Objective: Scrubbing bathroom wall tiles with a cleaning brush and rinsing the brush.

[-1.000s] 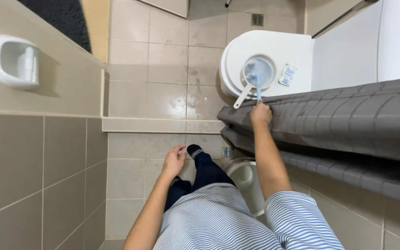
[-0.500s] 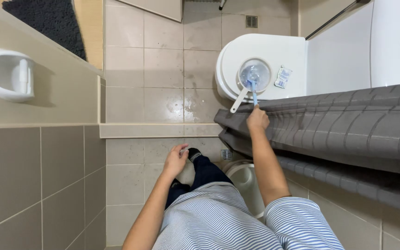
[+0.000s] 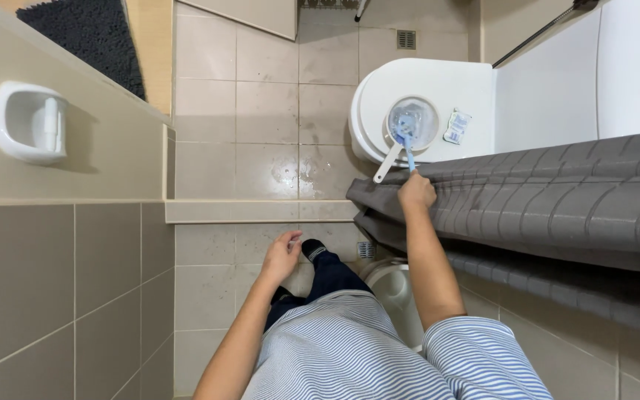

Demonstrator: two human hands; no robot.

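My right hand [image 3: 416, 191] is stretched out over a grey ribbed shower curtain [image 3: 557, 200] and is closed on the handle of a blue brush [image 3: 407, 144]. The brush head rests inside a clear round dipper [image 3: 413, 118] with a white handle. The dipper stands on the closed white toilet lid [image 3: 379, 89]. My left hand [image 3: 281, 255] hangs beside my dark trouser leg, with its fingers loosely apart and nothing in it.
A white wall-mounted paper holder [image 3: 31, 122] is on the left tiled wall. A low tiled ledge [image 3: 261, 211] crosses the floor. A dark mat [image 3: 90, 33] lies at the top left, and a small packet [image 3: 456, 126] lies on the lid. A white bucket [image 3: 398, 289] stands by my leg.
The view has drifted, so the toilet sits a little lower in frame. My right hand keeps hold of the blue brush in the dipper. My left hand has barely moved.
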